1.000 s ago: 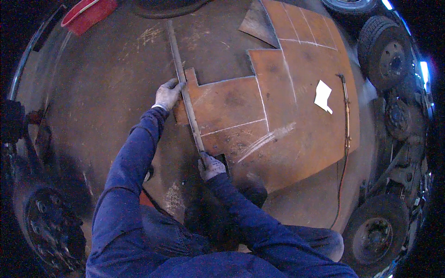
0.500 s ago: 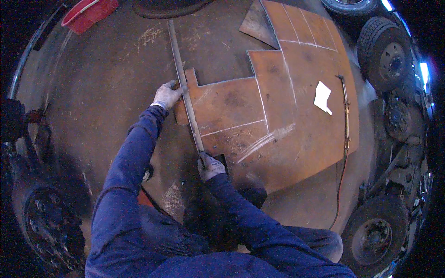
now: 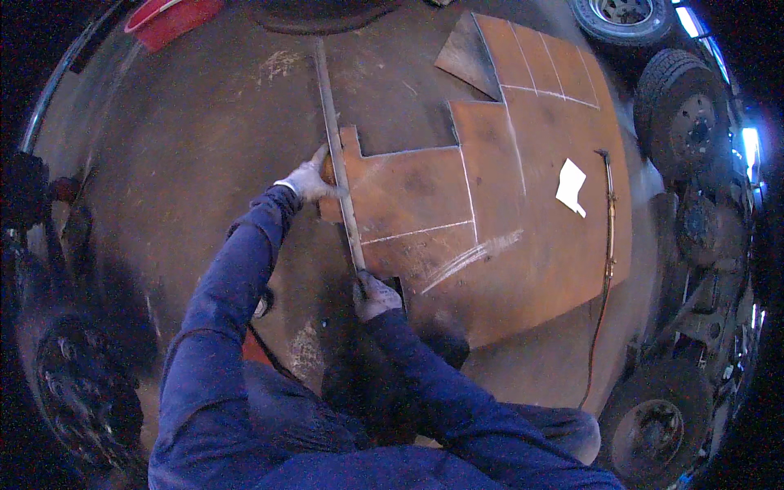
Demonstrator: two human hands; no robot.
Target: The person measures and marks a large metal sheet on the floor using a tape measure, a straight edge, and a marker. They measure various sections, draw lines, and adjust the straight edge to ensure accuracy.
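A long flat metal bar (image 3: 328, 106) lies across the left edge of a rust-brown steel sheet (image 3: 408, 192) that has notches cut in it and white chalk lines on it. My right hand (image 3: 377, 296), in a pale glove, is closed around the bar's near end. Gloved as well, my left hand (image 3: 304, 181) is at the bar's left side about midway along. Its fingers are spread, one pointing away along the bar and another touching it. Part of that hand's grip on the sheet edge is hidden.
On the sheet's right side lie a white paper piece (image 3: 571, 188) and a cutting torch (image 3: 609, 216) with a hose. Wheels with tyres (image 3: 682, 110) line the right. A red tub (image 3: 171, 20) stands far left; dark machinery (image 3: 82, 384) is near left.
My left hand has come nearer along the bar and its fingers have spread. My right hand keeps its hold at the near end. The whole view has shifted slightly.
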